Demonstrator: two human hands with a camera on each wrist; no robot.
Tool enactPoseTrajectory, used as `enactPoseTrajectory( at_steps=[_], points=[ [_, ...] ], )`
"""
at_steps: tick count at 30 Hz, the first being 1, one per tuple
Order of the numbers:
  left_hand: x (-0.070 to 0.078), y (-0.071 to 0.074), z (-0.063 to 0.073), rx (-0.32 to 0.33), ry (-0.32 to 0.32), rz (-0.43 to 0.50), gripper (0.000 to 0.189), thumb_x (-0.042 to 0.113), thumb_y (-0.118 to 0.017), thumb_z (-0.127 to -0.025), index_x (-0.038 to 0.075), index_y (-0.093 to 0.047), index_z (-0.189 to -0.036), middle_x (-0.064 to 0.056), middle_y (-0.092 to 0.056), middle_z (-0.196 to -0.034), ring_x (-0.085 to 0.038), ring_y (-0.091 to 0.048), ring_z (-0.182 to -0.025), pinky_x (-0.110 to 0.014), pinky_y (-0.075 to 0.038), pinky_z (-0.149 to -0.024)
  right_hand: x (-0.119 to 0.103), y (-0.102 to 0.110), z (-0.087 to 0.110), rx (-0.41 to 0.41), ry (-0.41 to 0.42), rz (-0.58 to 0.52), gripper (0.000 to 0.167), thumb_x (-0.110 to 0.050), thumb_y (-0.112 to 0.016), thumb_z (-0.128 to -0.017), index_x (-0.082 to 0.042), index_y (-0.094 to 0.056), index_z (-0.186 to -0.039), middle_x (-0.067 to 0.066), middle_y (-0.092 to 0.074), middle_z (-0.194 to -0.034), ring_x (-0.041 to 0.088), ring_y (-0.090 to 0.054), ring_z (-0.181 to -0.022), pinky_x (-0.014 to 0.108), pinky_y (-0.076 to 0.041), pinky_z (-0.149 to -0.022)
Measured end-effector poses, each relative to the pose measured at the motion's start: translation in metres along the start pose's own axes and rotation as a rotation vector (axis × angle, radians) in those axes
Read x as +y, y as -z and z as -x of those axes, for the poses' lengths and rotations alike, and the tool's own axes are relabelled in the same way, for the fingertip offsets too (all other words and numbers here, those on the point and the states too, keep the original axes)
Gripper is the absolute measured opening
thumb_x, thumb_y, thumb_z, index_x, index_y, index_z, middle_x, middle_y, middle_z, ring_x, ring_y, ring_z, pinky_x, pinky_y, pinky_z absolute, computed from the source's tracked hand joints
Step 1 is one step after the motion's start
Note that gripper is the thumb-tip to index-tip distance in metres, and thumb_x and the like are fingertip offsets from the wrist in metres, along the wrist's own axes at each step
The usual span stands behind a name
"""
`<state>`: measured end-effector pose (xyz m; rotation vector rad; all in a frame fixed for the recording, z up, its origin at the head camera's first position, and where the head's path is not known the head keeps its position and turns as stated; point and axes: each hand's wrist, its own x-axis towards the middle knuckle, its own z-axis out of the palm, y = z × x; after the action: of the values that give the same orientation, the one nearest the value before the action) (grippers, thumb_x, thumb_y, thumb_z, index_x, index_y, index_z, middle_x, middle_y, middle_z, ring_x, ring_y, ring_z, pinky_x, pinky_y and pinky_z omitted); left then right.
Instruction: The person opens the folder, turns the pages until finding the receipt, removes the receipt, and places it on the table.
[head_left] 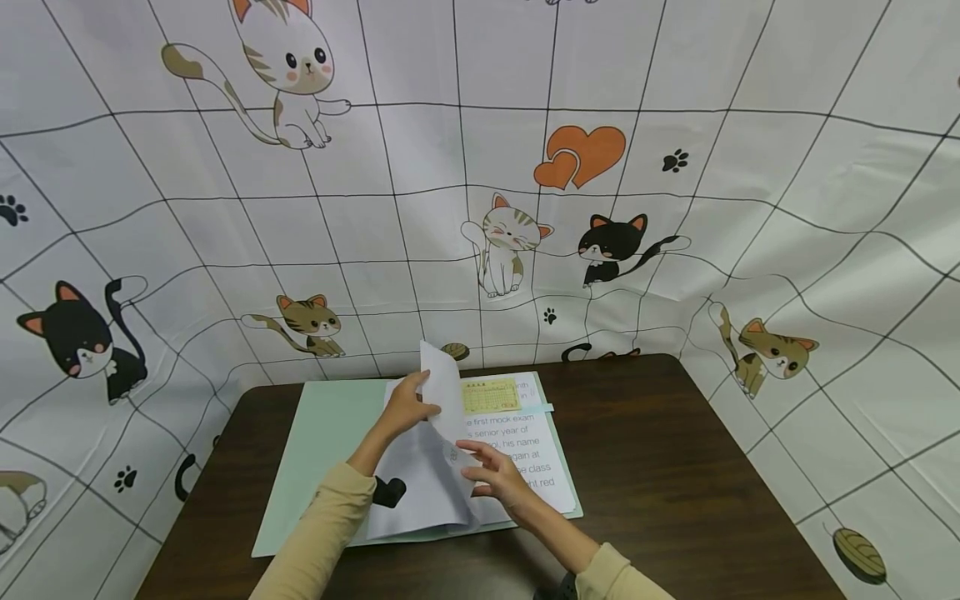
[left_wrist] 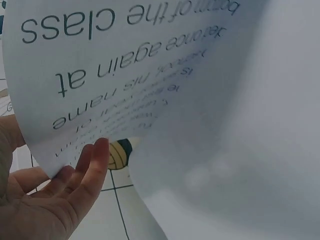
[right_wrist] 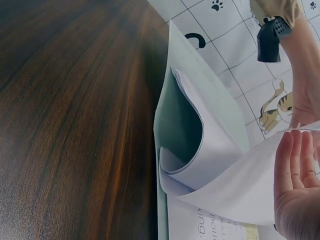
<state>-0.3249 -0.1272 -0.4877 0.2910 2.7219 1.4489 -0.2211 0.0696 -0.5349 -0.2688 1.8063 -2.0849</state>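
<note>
A mint-green folder [head_left: 311,458] lies spread on the table with printed white pages in it. Near its top edge my left hand [head_left: 405,406] pinches a raised, curling paper sheet [head_left: 442,387]; the left wrist view shows large print on this sheet [left_wrist: 95,55]. Close to the sheet's lower part is my right hand [head_left: 501,482], its fingers fairly straight. In the right wrist view the right hand's fingers [right_wrist: 296,160] lie at the sheet's edge; firm contact is hard to tell. Other turned pages [right_wrist: 215,122] bow up over the folder's left side. A yellow sticky note [head_left: 491,396] sits on the right-hand printed page [head_left: 551,483].
A pale blue tab [head_left: 546,408] sticks out past the folder's right edge. Dark wooden tabletop [head_left: 645,483] extends on both sides. A white sheet with cat drawings [head_left: 420,150] hangs behind and around the table.
</note>
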Motion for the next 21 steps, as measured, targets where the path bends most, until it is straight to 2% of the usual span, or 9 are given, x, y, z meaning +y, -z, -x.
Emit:
enactPoseTrajectory(
  at_steps=[4, 8, 12, 15, 21],
  points=[
    [-0.006, 0.003, 0.003, -0.037, -0.01, -0.019, 0.077, -0.001, -0.072, -0.073, -0.014, -0.039, -0.141, -0.034, -0.041, -0.143, -0.042, -0.064, -0.099, -0.034, -0.057, -0.066, 0.0, 0.004, 0.0, 0.002, -0.001, -0.01, 0.053, -0.016, -0.058, -0.094, 0.002, -0.043, -0.142, 0.004, -0.062, -0.12, 0.006, -0.056, -0.094, 0.025, -0.051, -0.073],
    [-0.013, 0.005, 0.007, -0.088, -0.03, -0.041, 0.082, -0.001, -0.074, -0.072, -0.016, -0.034, -0.143, -0.035, -0.039, -0.143, -0.045, -0.06, -0.105, -0.039, -0.056, -0.074, 0.0, 0.007, 0.0, 0.019, -0.002, -0.014, 0.053, -0.018, -0.058, -0.094, 0.002, -0.044, -0.141, -0.006, -0.064, -0.112, 0.006, -0.056, -0.093, 0.025, -0.052, -0.073],
    [-0.02, 0.006, 0.011, -0.125, -0.029, -0.046, 0.089, 0.001, -0.076, -0.072, -0.015, -0.029, -0.145, -0.036, -0.034, -0.147, -0.049, -0.052, -0.12, -0.051, -0.051, -0.093, 0.002, 0.01, 0.0, 0.034, -0.017, -0.028, 0.054, -0.018, -0.059, -0.094, 0.003, -0.044, -0.141, -0.003, -0.065, -0.11, 0.006, -0.059, -0.091, 0.026, -0.053, -0.075],
    [-0.025, 0.007, 0.014, -0.131, -0.024, -0.065, 0.091, 0.003, -0.077, -0.071, -0.014, -0.028, -0.146, -0.037, -0.03, -0.15, -0.052, -0.042, -0.131, -0.057, -0.041, -0.106, 0.004, 0.013, -0.001, 0.031, -0.025, -0.034, 0.055, -0.018, -0.058, -0.095, 0.004, -0.041, -0.143, 0.005, -0.066, -0.113, 0.007, -0.062, -0.09, 0.027, -0.054, -0.077],
    [-0.035, 0.012, 0.02, -0.151, 0.01, -0.09, 0.096, 0.005, -0.079, -0.071, -0.012, -0.024, -0.148, -0.036, -0.023, -0.154, -0.053, -0.028, -0.141, -0.061, -0.027, -0.114, 0.01, 0.02, -0.004, 0.066, -0.02, -0.005, 0.057, -0.019, -0.059, -0.094, 0.006, -0.04, -0.142, 0.017, -0.064, -0.121, 0.009, -0.064, -0.09, 0.028, -0.055, -0.078]
  ],
)
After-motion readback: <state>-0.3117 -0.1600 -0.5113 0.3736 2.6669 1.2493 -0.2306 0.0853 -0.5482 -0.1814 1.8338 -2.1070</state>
